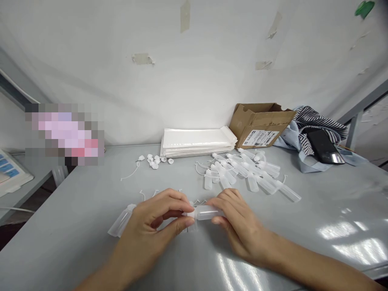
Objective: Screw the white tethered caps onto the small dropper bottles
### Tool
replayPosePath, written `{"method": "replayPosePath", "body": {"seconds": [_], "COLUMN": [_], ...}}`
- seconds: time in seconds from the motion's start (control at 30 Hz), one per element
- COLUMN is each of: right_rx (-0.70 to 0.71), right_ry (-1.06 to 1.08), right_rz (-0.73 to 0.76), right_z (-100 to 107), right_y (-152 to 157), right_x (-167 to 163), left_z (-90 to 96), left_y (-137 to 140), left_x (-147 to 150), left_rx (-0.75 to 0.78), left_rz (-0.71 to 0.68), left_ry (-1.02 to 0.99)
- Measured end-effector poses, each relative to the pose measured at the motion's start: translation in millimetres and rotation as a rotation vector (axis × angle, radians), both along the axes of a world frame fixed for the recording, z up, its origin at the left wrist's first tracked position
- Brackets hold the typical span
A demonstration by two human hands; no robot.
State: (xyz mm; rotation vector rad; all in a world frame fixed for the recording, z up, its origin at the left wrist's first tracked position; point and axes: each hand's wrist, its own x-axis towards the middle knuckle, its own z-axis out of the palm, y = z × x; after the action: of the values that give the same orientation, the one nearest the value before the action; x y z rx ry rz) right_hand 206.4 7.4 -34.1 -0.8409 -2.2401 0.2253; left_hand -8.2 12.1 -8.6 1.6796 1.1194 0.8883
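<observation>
A small translucent plastic bottle (207, 212) lies sideways between my two hands, above the grey table. My left hand (165, 218) pinches the white cap (190, 215) at its left end between thumb and fingertips. Around the bottle's body at the other end, the thumb and fingers of my right hand (241, 226) are closed. Another clear bottle (120, 220) rests on the table beside my left hand, partly covered by it. Behind my fingers, more bottles with thin white cap straps show only in part.
A pile of similar bottles (251, 171) lies beyond my right hand. Several small white caps (154, 161) are scattered at the back left. White padded envelopes (197, 141) are stacked by the wall, beside an open cardboard box (257, 125). A black phone (324, 145) lies on striped cloth (321, 115).
</observation>
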Motion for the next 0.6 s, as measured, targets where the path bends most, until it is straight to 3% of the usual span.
{"method": "replayPosePath", "body": {"seconds": [0.2,0.33,0.4,0.47,0.53,0.6], "right_rx": [-0.719,-0.999,-1.044,-1.003,-0.848,-0.605], "right_ry": [0.119,0.172,0.199,0.178,0.115,0.038], "right_rz": [0.046,0.166,0.223,0.211,0.142,0.082], "right_z": [14,20,20,18,14,9], "right_y": [0,5,5,5,4,2], "right_x": [2,2,1,0,0,0], "left_z": [-0.4,-2.3,-1.9,0.1,3.9,8.6], "left_y": [-3,-5,-6,-5,-4,-3], "left_x": [1,-2,-3,-3,-3,-3], "left_rx": [0.345,0.434,0.373,0.238,0.082,-0.035], "left_rz": [-0.078,-0.108,-0.086,-0.064,-0.057,-0.02], "left_ry": [0.207,0.221,0.202,0.176,0.163,0.17]}}
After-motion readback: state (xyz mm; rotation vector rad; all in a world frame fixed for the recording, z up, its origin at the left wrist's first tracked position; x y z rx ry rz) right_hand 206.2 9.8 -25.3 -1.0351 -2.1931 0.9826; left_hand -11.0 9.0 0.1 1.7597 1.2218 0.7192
